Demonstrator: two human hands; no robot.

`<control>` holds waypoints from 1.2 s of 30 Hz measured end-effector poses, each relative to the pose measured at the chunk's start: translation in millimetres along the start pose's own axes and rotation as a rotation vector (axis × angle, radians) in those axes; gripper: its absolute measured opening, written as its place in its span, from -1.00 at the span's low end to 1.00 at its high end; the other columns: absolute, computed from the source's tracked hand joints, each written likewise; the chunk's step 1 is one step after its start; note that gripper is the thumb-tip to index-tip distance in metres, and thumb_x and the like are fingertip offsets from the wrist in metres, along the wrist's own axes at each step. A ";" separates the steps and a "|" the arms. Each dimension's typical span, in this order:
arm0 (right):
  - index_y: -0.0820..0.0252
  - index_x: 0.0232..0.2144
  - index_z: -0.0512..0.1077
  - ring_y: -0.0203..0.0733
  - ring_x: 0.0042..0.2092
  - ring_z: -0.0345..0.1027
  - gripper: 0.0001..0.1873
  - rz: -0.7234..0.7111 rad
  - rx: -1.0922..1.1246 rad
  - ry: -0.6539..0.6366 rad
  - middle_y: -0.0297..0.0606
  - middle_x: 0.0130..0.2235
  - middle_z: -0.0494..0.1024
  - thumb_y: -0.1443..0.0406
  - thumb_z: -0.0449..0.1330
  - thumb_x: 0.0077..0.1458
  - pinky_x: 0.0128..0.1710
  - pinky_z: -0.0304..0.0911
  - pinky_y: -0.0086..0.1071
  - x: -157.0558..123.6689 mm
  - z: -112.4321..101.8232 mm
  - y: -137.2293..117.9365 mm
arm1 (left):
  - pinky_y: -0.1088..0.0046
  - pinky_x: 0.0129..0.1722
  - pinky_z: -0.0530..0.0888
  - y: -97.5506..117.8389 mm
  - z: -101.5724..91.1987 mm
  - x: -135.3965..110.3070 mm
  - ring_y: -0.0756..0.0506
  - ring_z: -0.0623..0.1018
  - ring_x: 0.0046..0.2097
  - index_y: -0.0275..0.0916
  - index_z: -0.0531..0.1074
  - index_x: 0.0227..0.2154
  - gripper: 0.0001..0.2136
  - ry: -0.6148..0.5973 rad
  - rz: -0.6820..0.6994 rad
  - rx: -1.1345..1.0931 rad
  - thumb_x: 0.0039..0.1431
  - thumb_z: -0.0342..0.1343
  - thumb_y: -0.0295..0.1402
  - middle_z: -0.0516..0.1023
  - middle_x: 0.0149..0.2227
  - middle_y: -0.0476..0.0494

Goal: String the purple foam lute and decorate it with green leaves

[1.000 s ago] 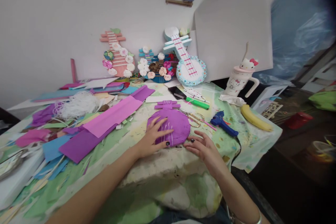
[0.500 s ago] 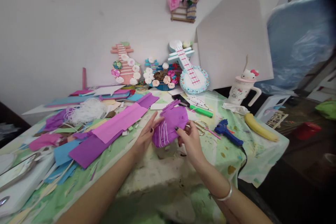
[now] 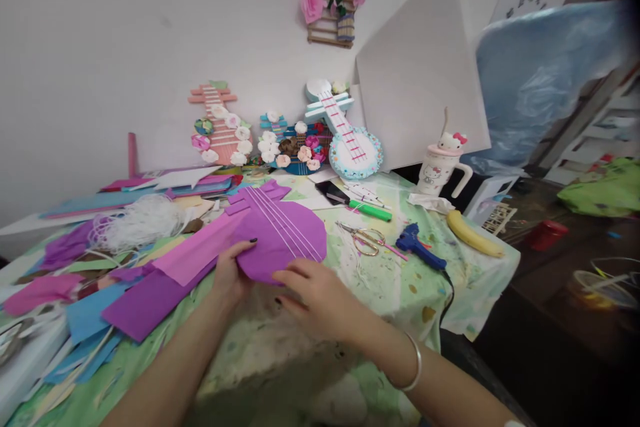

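A purple paper-covered model of a stringed instrument (image 3: 280, 233) is held tilted above the front of the table, its neck pointing away to the upper left. Several white strings run along its face from the neck to the lower rim. My left hand (image 3: 233, 277) grips the body's left edge, thumb on the face and the other fingers behind it. At the lower rim, by the string ends, is my right hand (image 3: 315, 290); its fingers are bent, with index finger and thumb apart, and the fingertips touch or nearly touch the purple paper.
Gold-handled scissors (image 3: 367, 240), a blue glue gun (image 3: 420, 247) and a banana (image 3: 473, 233) lie to the right. A lidded cup (image 3: 437, 170) stands behind them. Coloured paper (image 3: 137, 307) and white string (image 3: 145, 220) cover the left side. Finished instrument models (image 3: 355, 150) lean against the wall.
The purple model has turned, so its neck and full string-covered face now show. My right hand has moved from its right edge to the lower rim. The view has shifted right.
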State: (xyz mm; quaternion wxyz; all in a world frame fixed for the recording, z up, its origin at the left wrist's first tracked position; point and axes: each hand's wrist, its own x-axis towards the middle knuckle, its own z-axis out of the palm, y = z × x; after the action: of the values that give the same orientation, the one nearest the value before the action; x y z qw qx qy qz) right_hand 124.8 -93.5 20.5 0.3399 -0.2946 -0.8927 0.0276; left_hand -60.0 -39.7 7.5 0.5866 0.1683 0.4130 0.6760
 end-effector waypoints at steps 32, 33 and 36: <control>0.20 -0.39 0.39 -0.30 -0.46 0.30 -0.82 0.819 0.562 0.589 -0.35 -0.51 0.42 0.18 0.16 0.07 -0.43 0.23 -0.45 -112.6 -34.9 53.7 | 0.46 -0.32 0.52 -17.8 -4.8 -39.1 -0.04 0.58 -0.38 -0.24 0.51 -0.47 -0.91 -0.131 1.086 1.136 0.07 0.13 -0.38 0.60 -0.45 -0.06; 0.20 -0.36 0.42 -0.29 -0.44 0.34 -0.82 0.810 0.588 0.569 -0.32 -0.48 0.47 0.19 0.16 0.07 -0.39 0.27 -0.43 -111.8 -36.2 50.5 | 0.48 -0.33 0.51 -23.1 -0.2 -52.1 -0.03 0.58 -0.39 -0.23 0.53 -0.47 -0.91 -0.239 1.138 1.152 0.08 0.13 -0.42 0.61 -0.45 -0.05; 0.18 -0.29 0.48 -0.23 -0.35 0.43 -0.83 0.766 0.616 0.492 -0.25 -0.37 0.55 0.23 0.17 0.07 -0.29 0.33 -0.37 -111.4 -38.4 39.8 | 0.57 -0.41 0.49 -42.6 14.3 -87.5 0.05 0.54 -0.49 -0.23 0.54 -0.39 -0.81 -0.472 1.131 1.075 0.14 0.03 -0.53 0.61 -0.42 -0.04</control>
State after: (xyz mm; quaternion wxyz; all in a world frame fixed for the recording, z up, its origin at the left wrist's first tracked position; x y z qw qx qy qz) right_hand 235.2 -127.1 -25.7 0.5745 -0.4832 -0.5665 0.3399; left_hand 0.3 -117.4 6.4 0.0674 0.7478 0.3992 0.5262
